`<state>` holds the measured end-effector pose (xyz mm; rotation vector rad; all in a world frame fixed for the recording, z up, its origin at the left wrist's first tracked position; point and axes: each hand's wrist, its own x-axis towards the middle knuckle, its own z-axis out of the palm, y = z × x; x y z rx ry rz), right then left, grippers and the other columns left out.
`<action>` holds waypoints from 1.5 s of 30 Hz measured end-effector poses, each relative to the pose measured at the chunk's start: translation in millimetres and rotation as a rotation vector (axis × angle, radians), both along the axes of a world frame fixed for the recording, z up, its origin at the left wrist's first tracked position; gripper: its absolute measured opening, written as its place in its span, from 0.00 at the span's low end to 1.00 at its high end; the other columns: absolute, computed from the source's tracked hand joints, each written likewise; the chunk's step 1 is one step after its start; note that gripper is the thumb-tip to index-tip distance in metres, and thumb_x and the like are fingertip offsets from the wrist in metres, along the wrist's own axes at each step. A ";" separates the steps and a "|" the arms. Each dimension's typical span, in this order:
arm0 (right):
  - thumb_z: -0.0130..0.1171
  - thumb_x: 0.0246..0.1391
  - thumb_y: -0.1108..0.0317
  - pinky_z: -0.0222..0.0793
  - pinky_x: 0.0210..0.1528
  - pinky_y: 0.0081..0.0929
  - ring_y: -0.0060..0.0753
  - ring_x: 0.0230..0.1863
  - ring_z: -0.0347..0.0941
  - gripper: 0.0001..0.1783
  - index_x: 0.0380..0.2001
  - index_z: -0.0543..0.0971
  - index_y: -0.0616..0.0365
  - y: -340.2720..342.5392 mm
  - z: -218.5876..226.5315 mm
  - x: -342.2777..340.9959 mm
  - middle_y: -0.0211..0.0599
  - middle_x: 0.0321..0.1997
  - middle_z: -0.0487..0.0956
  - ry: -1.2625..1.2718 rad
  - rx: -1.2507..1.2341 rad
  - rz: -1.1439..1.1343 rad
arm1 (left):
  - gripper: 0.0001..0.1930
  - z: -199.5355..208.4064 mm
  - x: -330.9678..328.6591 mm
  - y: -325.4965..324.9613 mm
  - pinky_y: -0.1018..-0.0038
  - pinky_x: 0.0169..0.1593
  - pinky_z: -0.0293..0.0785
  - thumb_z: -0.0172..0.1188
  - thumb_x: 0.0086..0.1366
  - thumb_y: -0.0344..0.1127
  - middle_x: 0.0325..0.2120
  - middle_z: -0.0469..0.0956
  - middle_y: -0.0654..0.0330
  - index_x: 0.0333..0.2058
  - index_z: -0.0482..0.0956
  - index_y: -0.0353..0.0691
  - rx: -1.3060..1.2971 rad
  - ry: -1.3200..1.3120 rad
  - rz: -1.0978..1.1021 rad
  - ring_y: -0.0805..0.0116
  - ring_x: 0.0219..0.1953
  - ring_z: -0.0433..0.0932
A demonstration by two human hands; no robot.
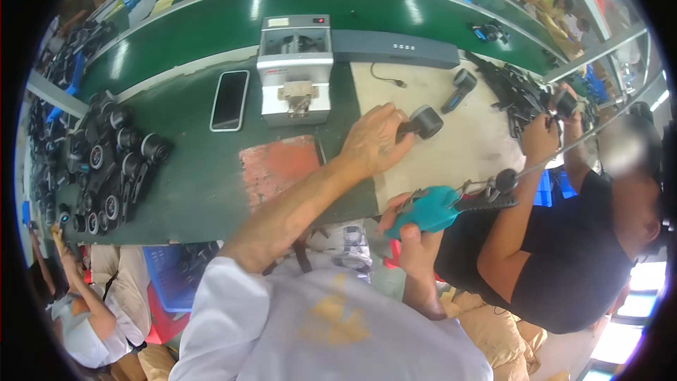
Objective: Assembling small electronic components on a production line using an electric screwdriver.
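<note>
My left hand (374, 142) is closed around the handle of a black round-headed handheld device (426, 122), above the pale mat on the bench. The device's round end points right, and its exact kind is unclear. Lower down, my right hand (417, 247) grips a teal electric screwdriver (431, 210), which hangs from a cord running up to the right. Its tip does not show clearly. Another black device of similar shape (460, 92) lies on the mat, beyond the held one.
A grey-white boxy machine (295, 70) stands at the back, between a white-edged phone (230, 101) and a long dark grey bar (395, 49). A worn red pad (280, 162) lies nearer. Black devices (113, 162) pile up at left. A co-worker in black (557, 254) works close at right.
</note>
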<state>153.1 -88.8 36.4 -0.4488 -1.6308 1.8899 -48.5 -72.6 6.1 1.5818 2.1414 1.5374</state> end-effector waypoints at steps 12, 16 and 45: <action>0.62 0.63 0.58 0.70 0.48 0.30 0.30 0.46 0.75 0.27 0.57 0.69 0.67 -11.2 4.5 -75.5 0.41 0.46 0.79 -0.031 0.100 0.071 | 0.11 20.2 8.7 -204.2 0.66 0.47 0.76 0.60 0.69 0.33 0.42 0.79 0.52 0.46 0.75 0.34 0.019 -0.614 0.227 0.59 0.42 0.81; 0.58 0.64 0.67 0.67 0.59 0.37 0.35 0.59 0.70 0.29 0.64 0.63 0.66 -17.8 3.8 -101.4 0.45 0.65 0.67 -0.058 0.161 0.000 | 0.18 9.9 32.1 -212.2 0.66 0.52 0.78 0.51 0.76 0.39 0.51 0.77 0.46 0.55 0.63 0.31 0.273 -1.362 0.147 0.61 0.46 0.82; 0.64 0.54 0.79 0.66 0.65 0.43 0.54 0.63 0.70 0.35 0.64 0.65 0.69 -80.6 -16.5 -68.1 0.58 0.63 0.72 -0.218 1.037 0.082 | 0.20 -1.4 67.9 -194.9 0.63 0.64 0.65 0.44 0.77 0.46 0.52 0.75 0.59 0.58 0.70 0.39 0.883 -2.094 -0.128 0.65 0.56 0.73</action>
